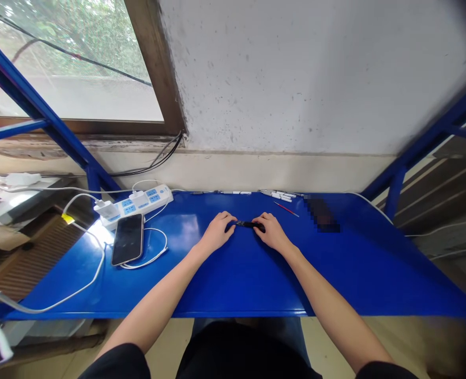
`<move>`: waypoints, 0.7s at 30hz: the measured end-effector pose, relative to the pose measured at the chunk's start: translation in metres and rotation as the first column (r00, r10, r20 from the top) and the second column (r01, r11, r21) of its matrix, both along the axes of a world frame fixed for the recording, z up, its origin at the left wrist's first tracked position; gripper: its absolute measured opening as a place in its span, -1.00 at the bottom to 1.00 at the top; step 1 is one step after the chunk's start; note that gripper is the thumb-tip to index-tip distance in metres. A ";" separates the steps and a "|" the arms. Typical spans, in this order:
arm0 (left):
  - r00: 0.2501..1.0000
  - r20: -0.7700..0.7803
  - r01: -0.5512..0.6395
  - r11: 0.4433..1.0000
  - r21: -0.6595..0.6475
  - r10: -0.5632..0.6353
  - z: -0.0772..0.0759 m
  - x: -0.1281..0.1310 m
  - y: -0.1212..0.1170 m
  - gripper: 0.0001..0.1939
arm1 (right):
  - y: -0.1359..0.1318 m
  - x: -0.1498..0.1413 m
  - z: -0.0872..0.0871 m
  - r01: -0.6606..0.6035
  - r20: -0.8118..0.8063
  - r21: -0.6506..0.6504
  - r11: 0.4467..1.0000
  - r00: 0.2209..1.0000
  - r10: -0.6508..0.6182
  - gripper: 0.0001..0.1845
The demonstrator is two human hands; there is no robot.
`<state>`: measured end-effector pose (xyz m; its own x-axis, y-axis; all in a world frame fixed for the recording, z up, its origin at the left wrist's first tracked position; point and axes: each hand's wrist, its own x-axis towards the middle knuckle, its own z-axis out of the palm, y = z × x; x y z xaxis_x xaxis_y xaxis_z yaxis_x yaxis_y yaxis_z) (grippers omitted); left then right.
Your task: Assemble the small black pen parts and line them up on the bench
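A short black cylindrical object (250, 225), perhaps a pen or small tool, lies across the middle of the blue table top (248, 284). Its left end looks metallic and toothed. My left hand (217, 232) curls over that end, and my right hand (270, 232) grips the other end. Between my hands the black body shows, while my fingers hide parts of both ends. I cannot tell its exact kind at this size.
A smartphone (127, 240) and white cable (148, 258) lie left of my hands. A white power strip (134, 206) stands at the back left. Small white parts (280, 196) and a red stick (286, 209) lie at the back; a pixelated patch (321, 213) hides something.
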<state>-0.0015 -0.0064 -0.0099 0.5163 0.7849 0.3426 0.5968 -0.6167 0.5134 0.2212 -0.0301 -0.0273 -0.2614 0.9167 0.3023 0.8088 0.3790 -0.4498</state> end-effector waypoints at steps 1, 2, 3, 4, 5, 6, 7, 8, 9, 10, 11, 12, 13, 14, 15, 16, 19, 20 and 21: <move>1.000 -0.020 -0.001 1.000 0.016 0.001 0.000 0.000 -0.001 -0.76 | 0.000 0.000 0.000 0.007 0.001 0.000 1.000 1.000 -0.007 -0.79; 0.999 -0.045 0.002 1.000 0.026 0.000 0.001 0.001 -0.002 -0.74 | 0.000 0.000 0.000 0.012 0.002 0.000 1.000 1.000 -0.012 -0.79; 0.997 -0.080 0.006 1.000 0.030 -0.003 0.001 0.001 -0.004 -0.71 | 0.000 0.000 0.000 0.014 0.003 0.003 1.000 1.000 -0.014 -0.78; 0.992 -0.126 0.009 1.000 0.028 -0.006 0.002 0.002 -0.006 -0.69 | -0.001 0.000 0.001 0.016 0.006 0.006 1.000 1.000 -0.016 -0.78; 0.984 -0.180 0.011 1.000 0.019 -0.007 0.003 0.003 -0.008 -0.65 | -0.001 0.000 0.001 0.018 0.010 0.011 1.000 1.000 -0.018 -0.78; 0.971 -0.238 0.012 1.000 0.006 -0.010 0.004 0.004 -0.011 -0.60 | -0.002 -0.001 0.001 0.025 0.018 0.016 1.000 1.000 -0.025 -0.78; 0.956 -0.293 0.009 1.000 -0.007 -0.011 0.005 0.005 -0.014 -0.54 | -0.002 -0.001 0.002 0.035 0.029 0.022 0.999 0.999 -0.036 -0.78; 0.941 -0.337 0.007 1.000 -0.018 -0.013 0.005 0.007 -0.017 -0.48 | -0.003 -0.002 0.002 0.048 0.044 0.027 0.998 0.998 -0.049 -0.78; 0.929 -0.369 0.008 1.000 -0.023 -0.016 0.004 0.008 -0.020 -0.43 | -0.004 -0.002 0.003 0.063 0.060 0.034 0.997 0.996 -0.065 -0.77; 0.920 -0.390 0.011 1.000 -0.024 -0.019 0.003 0.010 -0.022 -0.40 | -0.005 -0.003 0.004 0.079 0.077 0.040 0.996 0.994 -0.081 -0.77; 0.914 -0.405 0.016 1.000 -0.021 -0.023 0.001 0.011 -0.023 -0.39 | -0.005 -0.005 0.005 0.093 0.093 0.048 0.995 0.991 -0.097 -0.76; 0.909 -0.416 0.021 1.000 -0.019 -0.027 -0.001 0.013 -0.025 -0.38 | -0.006 -0.006 0.006 0.104 0.109 0.055 0.993 0.988 -0.109 -0.75; 0.904 -0.425 0.025 1.000 -0.017 -0.030 -0.004 0.014 -0.025 -0.38 | -0.007 -0.007 0.006 0.110 0.123 0.061 0.992 0.985 -0.117 -0.74; 0.901 -0.432 0.029 0.999 -0.015 -0.033 -0.006 0.014 -0.026 -0.38 | -0.008 -0.009 0.007 0.112 0.136 0.068 0.991 0.983 -0.121 -0.73; 0.900 -0.436 0.032 0.999 -0.010 -0.033 -0.009 0.015 -0.026 -0.38 | -0.009 -0.011 0.008 0.112 0.145 0.073 0.991 0.982 -0.122 -0.72; 0.900 -0.436 0.035 0.999 0.002 -0.030 -0.012 0.016 -0.026 -0.39 | -0.010 -0.012 0.008 0.110 0.151 0.078 0.991 0.981 -0.120 -0.71; 0.906 -0.424 0.044 0.997 0.060 -0.014 -0.017 0.018 -0.028 -0.41 | -0.013 -0.019 0.007 0.091 0.144 0.084 0.992 0.984 -0.102 -0.66; 0.906 -0.424 0.046 0.996 0.074 -0.010 -0.018 0.019 -0.028 -0.41 | -0.014 -0.021 0.005 0.076 0.138 0.081 0.994 0.987 -0.087 -0.63; 0.904 -0.427 0.046 0.996 0.081 -0.008 -0.019 0.020 -0.029 -0.41 | -0.014 -0.024 0.003 0.055 0.134 0.074 0.996 0.989 -0.064 -0.59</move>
